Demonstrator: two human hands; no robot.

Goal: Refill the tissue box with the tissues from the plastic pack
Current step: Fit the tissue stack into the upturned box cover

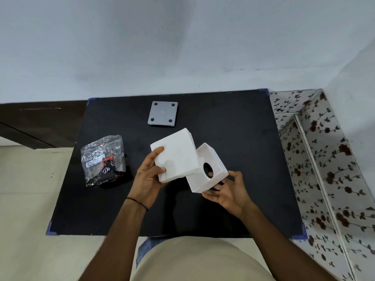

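Note:
My left hand (pixel 149 175) grips a thick white stack of tissues (pixel 175 155) by its near-left corner, held above the black table. My right hand (pixel 227 189) holds the white cube tissue box (pixel 211 173) from underneath, tilted, with its round hole facing me and its open side turned up toward the stack. The stack's right edge overlaps the box's open side. The clear plastic pack (pixel 103 161) with dark printing lies crumpled on the table to the left, apart from both hands.
A grey square lid or base plate (pixel 163 113) with four dark round feet lies at the back of the black table top (pixel 233 128). Patterned floral panels stand to the right. A wall rises behind the table.

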